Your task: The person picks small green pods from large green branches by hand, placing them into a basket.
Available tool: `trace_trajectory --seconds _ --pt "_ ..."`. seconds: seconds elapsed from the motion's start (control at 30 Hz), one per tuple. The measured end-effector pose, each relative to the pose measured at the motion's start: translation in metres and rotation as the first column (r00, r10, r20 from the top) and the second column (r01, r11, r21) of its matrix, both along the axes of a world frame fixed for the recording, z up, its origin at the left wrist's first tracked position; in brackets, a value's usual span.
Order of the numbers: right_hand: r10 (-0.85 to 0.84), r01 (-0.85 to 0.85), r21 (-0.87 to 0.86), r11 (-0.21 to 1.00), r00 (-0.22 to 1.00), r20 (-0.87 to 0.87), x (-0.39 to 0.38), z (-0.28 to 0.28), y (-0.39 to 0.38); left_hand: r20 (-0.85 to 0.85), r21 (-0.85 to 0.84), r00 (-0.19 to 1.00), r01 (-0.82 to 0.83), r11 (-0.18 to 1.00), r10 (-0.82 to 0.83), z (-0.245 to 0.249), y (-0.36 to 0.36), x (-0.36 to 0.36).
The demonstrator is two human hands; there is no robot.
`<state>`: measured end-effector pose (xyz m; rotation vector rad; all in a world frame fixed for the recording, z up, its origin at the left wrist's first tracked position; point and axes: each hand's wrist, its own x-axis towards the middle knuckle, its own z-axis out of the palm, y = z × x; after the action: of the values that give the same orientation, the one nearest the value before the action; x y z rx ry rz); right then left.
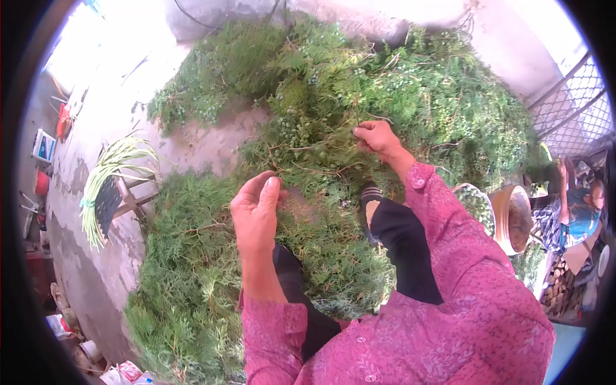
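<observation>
A big heap of green leafy branches [398,83] with small berry clusters covers the ground in front of me. My right hand [377,136] reaches into the heap and pinches a thin woody twig [308,149] that runs leftward. My left hand [256,208] hovers above a flatter bed of stripped green sprigs [186,269], thumb and fingers pinched together; something small may be between them, I cannot make it out. Both arms wear pink patterned sleeves. My legs in black trousers stretch out over the greenery.
Bare concrete ground [199,138] shows between the piles. A small stool holding long green stalks [109,183] stands at the left. Another person sits at the far right beside a round brown basket [513,215]. A wire fence [574,109] borders the upper right.
</observation>
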<state>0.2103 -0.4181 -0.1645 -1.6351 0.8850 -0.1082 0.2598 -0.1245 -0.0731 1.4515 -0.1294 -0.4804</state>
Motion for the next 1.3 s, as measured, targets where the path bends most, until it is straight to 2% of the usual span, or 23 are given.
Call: trace_trajectory --seconds 0.03,0.07,0.13,0.17,0.27,0.3,0.33,0.4,0.43,0.47,0.53,0.6,0.67,0.73,0.8,0.83,0.9,0.93,1.0,1.07,1.2,1.27,1.3 --pt "-0.038 0.031 0.130 0.991 0.998 0.048 -0.008 0.022 0.007 0.026 0.039 1.000 0.008 0.999 -0.009 -0.004 0.001 -0.008" --pt "-0.039 0.031 0.127 0.991 0.997 0.061 -0.020 0.041 0.015 0.040 0.035 0.999 0.009 0.999 -0.010 -0.011 0.001 -0.018" --pt "-0.027 -0.046 0.374 0.926 0.982 0.188 -0.045 0.076 0.034 0.132 0.048 0.991 -0.037 0.998 0.031 -0.017 0.001 -0.041" --pt "-0.037 -0.062 0.429 0.901 0.975 0.220 -0.058 0.093 0.047 0.092 0.006 0.995 -0.040 0.999 0.039 -0.012 0.000 -0.059" --pt "0.004 -0.153 0.448 0.881 0.949 0.316 -0.097 0.127 0.090 0.203 -0.041 0.978 -0.043 0.998 0.050 -0.001 -0.004 -0.107" --pt "0.021 -0.205 0.467 0.860 0.929 0.370 -0.108 0.131 0.104 0.292 0.044 0.956 -0.047 0.998 0.032 0.009 -0.003 -0.122" --pt "0.005 -0.203 0.484 0.851 0.925 0.380 -0.119 0.137 0.118 0.302 0.066 0.953 -0.039 0.997 0.017 0.020 -0.001 -0.134" --pt "0.151 -0.332 0.317 0.888 0.863 0.482 -0.139 0.152 0.148 0.627 0.458 0.740 -0.097 0.884 -0.243 0.039 0.007 -0.156" --pt "0.208 -0.367 0.245 0.897 0.841 0.499 -0.148 0.163 0.160 0.680 0.436 0.695 -0.126 0.891 -0.234 0.037 0.012 -0.164" --pt "0.191 -0.361 0.253 0.898 0.836 0.514 -0.154 0.167 0.170 0.686 0.448 0.682 -0.123 0.886 -0.252 0.041 0.018 -0.171" --pt "0.252 -0.470 0.242 0.849 0.762 0.596 -0.166 0.174 0.187 0.792 0.416 0.562 -0.207 0.886 -0.240 0.050 0.029 -0.184" --pt "0.260 -0.503 0.253 0.827 0.740 0.620 -0.178 0.187 0.197 0.805 0.350 0.565 -0.210 0.913 -0.178 0.054 0.041 -0.194" --pt "0.242 -0.437 0.126 0.890 0.690 0.682 -0.188 0.204 0.203 0.443 0.095 0.896 -0.091 0.991 0.040 0.063 0.055 -0.202" --pt "0.260 -0.429 0.100 0.898 0.700 0.665 -0.202 0.209 0.192 0.412 0.060 0.908 -0.106 0.993 0.072 0.075 0.075 -0.203" --pt "0.186 -0.326 0.122 0.937 0.765 0.616 -0.215 0.204 0.178 0.063 -0.312 0.987 -0.122 0.942 0.149 0.081 0.093 -0.201" --pt "0.191 -0.335 0.120 0.934 0.756 0.626 -0.223 0.199 0.174 0.013 -0.376 0.986 -0.148 0.915 0.165 0.087 0.098 -0.203" --pt "-0.012 -0.282 0.434 0.856 0.827 0.562 -0.237 0.184 0.169 -0.031 -0.387 0.982 -0.185 0.903 0.188 0.098 0.105 -0.209" --pt "-0.011 -0.289 0.437 0.852 0.824 0.567 -0.242 0.174 0.168 -0.085 -0.398 0.976 -0.219 0.891 0.202 0.101 0.108 -0.211" --pt "0.033 -0.398 0.514 0.760 0.813 0.582 -0.250 0.158 0.172 -0.131 -0.402 0.964 -0.266 0.876 0.233 0.094 0.110 -0.209" --pt "0.050 -0.408 0.527 0.746 0.823 0.566 -0.258 0.152 0.179 -0.298 -0.389 0.925 -0.344 0.854 0.237 0.091 0.109 -0.207" --pt "0.142 -0.479 0.512 0.713 0.814 0.564 -0.270 0.160 0.193 -0.322 -0.355 0.929 -0.297 0.886 0.182 0.077 0.113 -0.199" --pt "0.255 -0.560 0.356 0.748 0.738 0.625 -0.280 0.175 0.199 -0.397 -0.458 0.913 -0.282 0.843 0.090 0.080 0.113 -0.202" --pt "0.235 -0.551 0.355 0.755 0.733 0.638 -0.284 0.186 0.205 -0.396 -0.454 0.913 -0.286 0.844 0.096 0.078 0.112 -0.202"
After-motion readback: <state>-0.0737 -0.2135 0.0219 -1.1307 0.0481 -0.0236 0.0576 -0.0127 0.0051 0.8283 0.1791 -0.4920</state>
